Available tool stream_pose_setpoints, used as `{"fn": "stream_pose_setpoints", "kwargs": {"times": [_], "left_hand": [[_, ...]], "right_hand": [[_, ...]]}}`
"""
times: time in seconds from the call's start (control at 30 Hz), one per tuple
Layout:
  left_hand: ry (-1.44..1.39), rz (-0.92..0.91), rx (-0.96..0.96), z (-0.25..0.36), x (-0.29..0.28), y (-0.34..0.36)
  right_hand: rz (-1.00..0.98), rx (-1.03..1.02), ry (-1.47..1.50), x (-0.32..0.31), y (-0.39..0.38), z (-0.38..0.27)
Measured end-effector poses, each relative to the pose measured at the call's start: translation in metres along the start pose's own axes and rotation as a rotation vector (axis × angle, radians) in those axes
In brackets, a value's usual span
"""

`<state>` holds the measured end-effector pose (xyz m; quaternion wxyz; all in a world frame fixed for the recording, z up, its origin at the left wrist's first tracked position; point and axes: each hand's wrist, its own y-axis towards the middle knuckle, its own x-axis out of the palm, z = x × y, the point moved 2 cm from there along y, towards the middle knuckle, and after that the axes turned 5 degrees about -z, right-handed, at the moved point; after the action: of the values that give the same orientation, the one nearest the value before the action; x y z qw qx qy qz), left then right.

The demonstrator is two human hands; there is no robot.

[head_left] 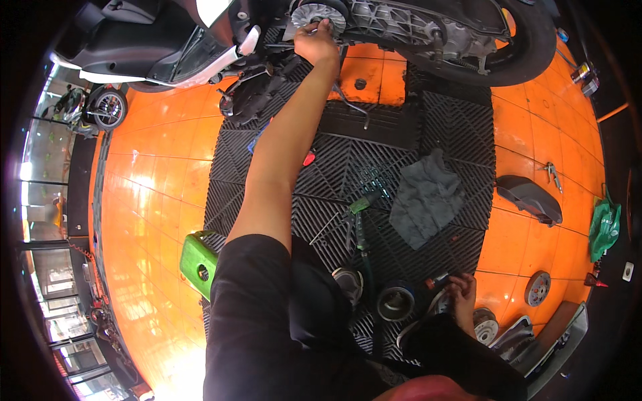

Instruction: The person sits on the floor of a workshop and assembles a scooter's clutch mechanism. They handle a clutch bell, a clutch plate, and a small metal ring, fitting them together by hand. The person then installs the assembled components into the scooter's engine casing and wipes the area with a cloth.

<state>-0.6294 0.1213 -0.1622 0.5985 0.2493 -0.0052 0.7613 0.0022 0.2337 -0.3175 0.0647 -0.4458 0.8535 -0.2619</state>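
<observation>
My left hand (317,44) reaches up to a finned metal pulley (319,15) on the scooter's engine (414,27). Its fingers are closed at the pulley's hub, and whatever they pinch there is hidden. Low on the right, my right hand (463,294) hangs beside my knee with loosely bent, parted fingers. Close to its fingertips is a small dark and red cylindrical object (437,280); I see no firm grip on it. A round dark metal cup-shaped part (395,303) lies between my feet.
A green impact wrench (361,204), a grey cloth (428,199) and a metal rod lie on the black mat (458,127). Left of my leg is a green plastic container (199,264). Rightward are a dark cover (529,199), round metal parts (538,288) and a green bag (604,228).
</observation>
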Motion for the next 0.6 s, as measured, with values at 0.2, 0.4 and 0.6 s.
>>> {"fn": "stream_pose_setpoints", "kwargs": {"times": [0.2, 0.4, 0.6], "left_hand": [[0.447, 0.079, 0.248, 0.001, -0.006, -0.001], [0.427, 0.008, 0.208, 0.029, -0.002, -0.024], [0.389, -0.034, 0.224, 0.018, -0.015, -0.013]], "right_hand": [[-0.014, 0.029, -0.005, 0.001, 0.001, -0.002], [-0.034, 0.018, -0.025, -0.004, 0.003, 0.003], [-0.053, 0.013, -0.024, -0.005, 0.005, 0.005]]}}
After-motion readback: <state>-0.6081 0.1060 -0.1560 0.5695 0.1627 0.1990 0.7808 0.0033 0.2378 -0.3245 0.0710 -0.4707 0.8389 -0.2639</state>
